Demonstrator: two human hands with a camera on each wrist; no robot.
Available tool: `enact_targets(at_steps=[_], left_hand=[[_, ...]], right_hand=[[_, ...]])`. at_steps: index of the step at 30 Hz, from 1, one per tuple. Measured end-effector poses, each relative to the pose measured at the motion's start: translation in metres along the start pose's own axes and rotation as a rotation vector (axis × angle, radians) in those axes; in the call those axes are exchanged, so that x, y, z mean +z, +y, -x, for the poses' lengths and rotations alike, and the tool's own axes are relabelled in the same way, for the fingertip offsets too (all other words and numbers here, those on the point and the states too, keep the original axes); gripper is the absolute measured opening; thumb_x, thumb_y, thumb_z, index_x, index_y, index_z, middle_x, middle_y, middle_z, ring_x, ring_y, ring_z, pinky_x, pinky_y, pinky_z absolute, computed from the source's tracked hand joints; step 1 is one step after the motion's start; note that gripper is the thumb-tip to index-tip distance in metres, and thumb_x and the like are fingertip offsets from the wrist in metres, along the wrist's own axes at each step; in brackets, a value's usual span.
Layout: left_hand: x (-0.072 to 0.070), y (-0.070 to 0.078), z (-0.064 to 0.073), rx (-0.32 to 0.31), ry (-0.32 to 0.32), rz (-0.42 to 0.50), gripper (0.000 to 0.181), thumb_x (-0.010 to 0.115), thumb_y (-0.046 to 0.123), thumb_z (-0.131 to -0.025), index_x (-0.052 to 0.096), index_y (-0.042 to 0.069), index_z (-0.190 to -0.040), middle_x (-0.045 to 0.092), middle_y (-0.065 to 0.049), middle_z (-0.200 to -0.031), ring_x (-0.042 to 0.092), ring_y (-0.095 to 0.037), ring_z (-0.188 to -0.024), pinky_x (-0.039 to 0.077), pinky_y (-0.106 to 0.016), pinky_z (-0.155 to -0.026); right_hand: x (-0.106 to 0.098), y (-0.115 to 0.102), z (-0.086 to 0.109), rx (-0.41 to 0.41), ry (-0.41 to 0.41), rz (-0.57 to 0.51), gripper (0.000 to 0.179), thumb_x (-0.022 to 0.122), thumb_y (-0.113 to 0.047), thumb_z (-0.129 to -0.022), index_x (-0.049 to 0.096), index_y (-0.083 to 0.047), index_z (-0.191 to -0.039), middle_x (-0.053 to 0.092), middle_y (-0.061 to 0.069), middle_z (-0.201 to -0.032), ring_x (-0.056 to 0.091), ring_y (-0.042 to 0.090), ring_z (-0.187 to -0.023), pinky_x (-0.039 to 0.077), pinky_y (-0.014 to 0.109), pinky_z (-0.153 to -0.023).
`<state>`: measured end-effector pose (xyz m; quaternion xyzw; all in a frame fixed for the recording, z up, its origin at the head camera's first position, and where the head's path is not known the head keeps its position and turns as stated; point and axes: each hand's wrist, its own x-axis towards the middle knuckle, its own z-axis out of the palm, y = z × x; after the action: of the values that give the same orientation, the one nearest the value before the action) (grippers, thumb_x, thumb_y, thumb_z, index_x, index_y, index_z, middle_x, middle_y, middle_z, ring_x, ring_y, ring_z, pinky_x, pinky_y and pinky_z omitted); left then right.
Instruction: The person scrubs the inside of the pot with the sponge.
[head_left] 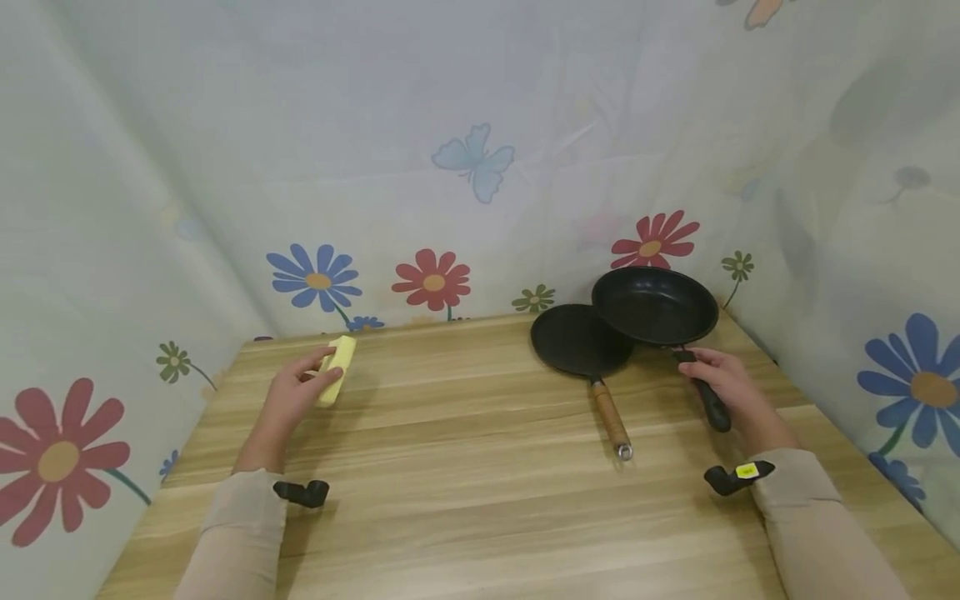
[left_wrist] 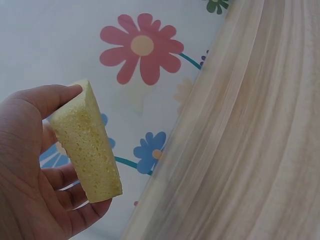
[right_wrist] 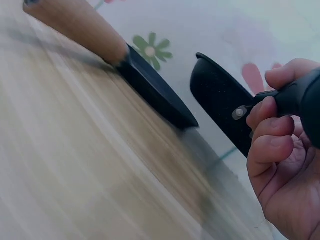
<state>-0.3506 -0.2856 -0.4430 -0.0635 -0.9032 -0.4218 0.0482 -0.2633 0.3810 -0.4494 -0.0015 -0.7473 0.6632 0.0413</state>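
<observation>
A pale yellow sponge (head_left: 341,367) is pinched between the thumb and fingers of my left hand (head_left: 288,396), raised over the left part of the table. The left wrist view shows the porous face of the sponge (left_wrist: 90,150). My right hand (head_left: 726,383) grips the black handle (head_left: 711,402) of a black frying pan (head_left: 654,308) near the pan's body. That pan is held above the table, its inside facing up and tilted towards me. In the right wrist view its underside (right_wrist: 220,100) and my curled fingers (right_wrist: 272,142) show.
A flat black pan (head_left: 573,342) with a wooden handle (head_left: 611,421) lies on the wood-grain table (head_left: 450,467), left of the lifted pan. Behind the table hangs a flowered cloth (head_left: 375,208), with more of it along both sides.
</observation>
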Motion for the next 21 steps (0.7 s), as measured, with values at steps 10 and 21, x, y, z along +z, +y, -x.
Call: enact_targets(at_steps=[10, 21], left_hand=[[-0.001, 0.006, 0.0, 0.016, 0.009, 0.003, 0.067, 0.061, 0.056, -0.095, 0.049, 0.023, -0.152, 0.044, -0.029, -0.149, 0.056, -0.041, -0.117, 0.052, -0.039, -0.078], [0.008, 0.025, -0.002, 0.04, 0.003, -0.007, 0.065, 0.065, 0.054, -0.093, 0.053, 0.023, -0.149, 0.05, -0.026, -0.145, 0.057, -0.039, -0.11, 0.05, -0.034, -0.073]], right_hand=[[0.052, -0.014, 0.0, -0.037, -0.073, -0.042, 0.035, 0.059, -0.004, -0.098, 0.054, 0.015, -0.126, 0.058, -0.005, -0.068, 0.051, 0.006, -0.052, 0.045, 0.021, -0.049], [0.115, -0.023, -0.005, -0.01, -0.153, -0.081, 0.046, 0.057, -0.005, -0.098, 0.044, 0.019, -0.135, 0.055, -0.006, -0.065, 0.047, 0.005, -0.05, 0.041, 0.02, -0.047]])
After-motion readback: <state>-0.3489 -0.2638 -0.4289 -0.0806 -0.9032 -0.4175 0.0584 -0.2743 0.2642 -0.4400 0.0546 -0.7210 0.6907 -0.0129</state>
